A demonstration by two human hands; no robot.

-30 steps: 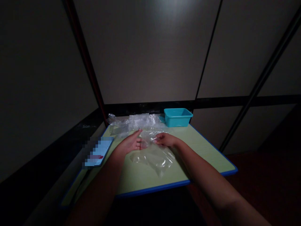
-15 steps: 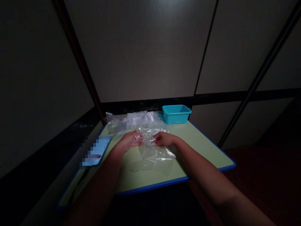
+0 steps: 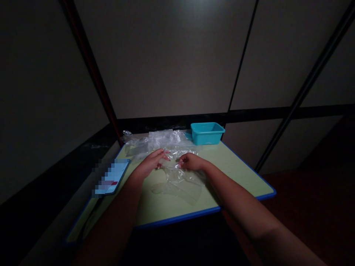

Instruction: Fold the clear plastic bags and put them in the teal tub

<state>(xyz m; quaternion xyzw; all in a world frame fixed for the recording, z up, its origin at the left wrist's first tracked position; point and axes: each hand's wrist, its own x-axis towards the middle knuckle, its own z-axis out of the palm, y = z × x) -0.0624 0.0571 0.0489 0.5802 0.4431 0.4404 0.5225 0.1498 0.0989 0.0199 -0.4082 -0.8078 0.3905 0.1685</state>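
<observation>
A clear plastic bag (image 3: pixel 184 179) lies crumpled on the light green table (image 3: pixel 238 173), its lower part spread toward the front edge. My right hand (image 3: pixel 191 162) is closed, its fingertips pinching the bag's upper part. My left hand (image 3: pixel 155 161) is at the bag's left side with its fingers apart; whether a fingertip touches the film is hard to tell. Behind both hands, more clear plastic (image 3: pixel 163 139) is heaped along the back of the table.
A turquoise plastic basket (image 3: pixel 207 137) stands at the back right of the table. A phone (image 3: pixel 118 176), partly pixelated, lies at the left edge. Dark panelled walls (image 3: pixel 177 66) rise behind the table.
My left hand's fingers have spread and come off the crumpled film. The bag between my hands has shifted and changed its folds; my right hand has hardly moved.
</observation>
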